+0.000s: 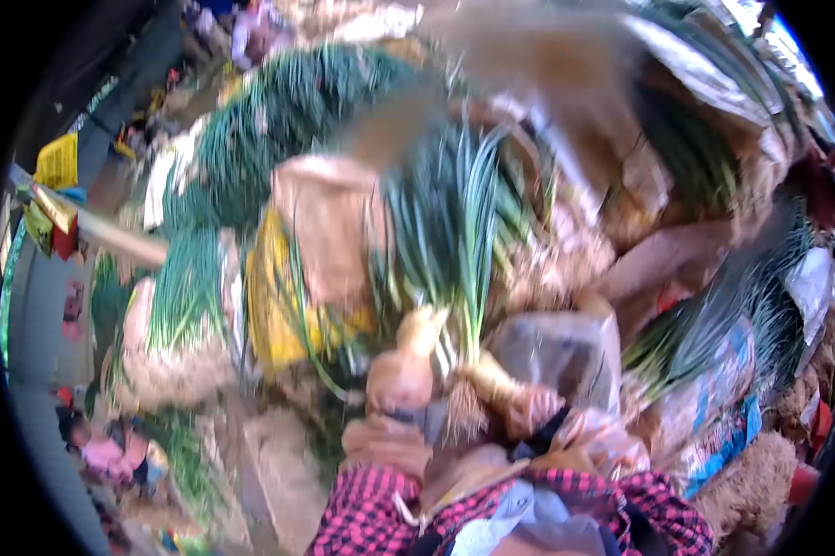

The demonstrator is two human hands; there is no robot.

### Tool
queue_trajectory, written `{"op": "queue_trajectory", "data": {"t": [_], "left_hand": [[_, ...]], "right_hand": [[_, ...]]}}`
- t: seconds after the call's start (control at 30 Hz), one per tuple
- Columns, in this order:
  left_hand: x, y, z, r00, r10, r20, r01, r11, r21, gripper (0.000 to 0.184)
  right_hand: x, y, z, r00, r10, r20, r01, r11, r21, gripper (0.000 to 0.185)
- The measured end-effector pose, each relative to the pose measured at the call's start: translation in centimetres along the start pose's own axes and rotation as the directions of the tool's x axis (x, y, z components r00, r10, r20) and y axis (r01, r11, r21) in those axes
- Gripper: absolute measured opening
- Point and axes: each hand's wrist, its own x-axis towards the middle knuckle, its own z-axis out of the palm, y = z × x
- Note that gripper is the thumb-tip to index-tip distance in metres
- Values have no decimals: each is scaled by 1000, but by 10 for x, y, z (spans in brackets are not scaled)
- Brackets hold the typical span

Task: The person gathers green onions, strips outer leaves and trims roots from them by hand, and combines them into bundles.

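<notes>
A bunch of spring onions lies before me, its long green leaves pointing away and its roots toward my body. My left hand is closed around the white stems from the left side. From the right, the fingers of my right hand are closed at the stems just above the roots. Both hands are slightly blurred, so single fingers are hard to make out. A folded brown sack and a yellow sack lie beyond my left hand. Beside my right hand sits a grey plastic bag.
Several spring onion piles surround me: a long heap at the back, a bundle at left and another at right. Two brown blurs smear the upper view. A person in pink sits at far left.
</notes>
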Motion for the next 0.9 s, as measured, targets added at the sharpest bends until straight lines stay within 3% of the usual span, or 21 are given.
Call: {"op": "queue_trajectory", "data": {"t": [0.07, 0.13, 0.2, 0.23, 0.27, 0.33, 0.37, 0.4, 0.43, 0.47, 0.5, 0.53, 0.57, 0.6, 0.63, 0.67, 0.73, 0.77, 0.8, 0.87, 0.9], "left_hand": [[-7, 15, -12, 999, 28, 43, -30, 999, 28, 37], [-20, 15, -16, 998, -39, 59, 41, 999, -33, 37], [-47, 29, -31, 996, -40, 83, 59, 971, -233, 34], [-58, 27, -30, 998, 56, 3, -52, 945, -324, 26], [-89, 44, -52, 991, 93, 97, 2, 711, -703, 18], [-110, 53, -70, 984, 174, -47, -129, 499, -857, 14], [-103, 46, -64, 952, 172, -253, -297, 317, -901, 14], [-95, 48, -72, 942, -18, -336, -324, 215, -921, 23], [-80, 43, -76, 899, -143, -415, -330, 403, -854, 35], [-51, 10, -41, 821, -227, -525, -436, 346, -831, 46], [-47, -12, -24, 932, -204, -301, -137, 571, -810, 40], [-50, -24, -10, 985, 5, 172, 156, 391, -907, 26], [-65, -17, 2, 976, 42, 214, 137, 648, -749, 22], [-61, -37, 14, 991, 107, 75, -55, 866, -498, 19], [-65, -22, 7, 978, -210, 15, 186, 830, -525, 16], [-64, -17, 1, 954, -253, -162, 139, 849, -509, 15], [-47, -42, 4, 934, -248, -257, 44, 794, -607, 17], [-51, -39, 7, 982, -147, -116, 18, 692, -722, 21], [-75, 10, -20, 999, -44, 12, 46, 928, -369, 35], [-81, 22, -15, 992, 10, 128, 55, 870, -489, 50], [-67, 10, 6, 994, -48, 97, 107, 576, -811, 57]], "right_hand": [[0, 0, -1, 994, 105, -24, -103, 992, 73, 35], [-10, -22, 7, 975, 203, -86, -212, 971, -109, 30], [-5, -14, 4, 982, 171, -77, -178, 980, -94, 26], [-8, -19, 8, 971, 208, -113, -216, 975, -59, 25], [-10, -21, 13, 957, 253, -145, -258, 966, -20, 23], [-4, -8, 6, 954, 277, -119, -273, 961, 43, 17], [5, -1, -3, 969, 232, -88, -233, 972, 0, 16], [7, 8, -11, 978, 199, -55, -202, 979, -40, 17], [2, -2, -5, 998, 54, 44, -55, 998, 18, 16], [5, 1, -8, 996, 37, 81, -37, 999, -9, 17], [-7, -17, 3, 982, 173, 74, -178, 982, 66, 14], [-11, -24, 7, 946, 303, 112, -318, 936, 154, 15], [-17, -25, 9, 930, 342, 134, -365, 902, 232, 14], [-15, -24, 7, 923, 351, 156, -383, 873, 303, 13], [-9, -16, -1, 925, 335, 179, -374, 887, 273, 13], [-7, -8, -9, 929, 313, 198, -355, 904, 239, 13], [-9, -16, -10, 916, 347, 203, -387, 898, 210, 12], [-9, -19, -10, 928, 334, 163, -362, 913, 189, 12], [-9, -17, -9, 937, 326, 125, -344, 922, 176, 13], [-16, -30, 5, 927, 373, 45, -361, 852, 380, 20], [-19, -36, 9, 914, 398, 80, -398, 840, 370, 21]]}}
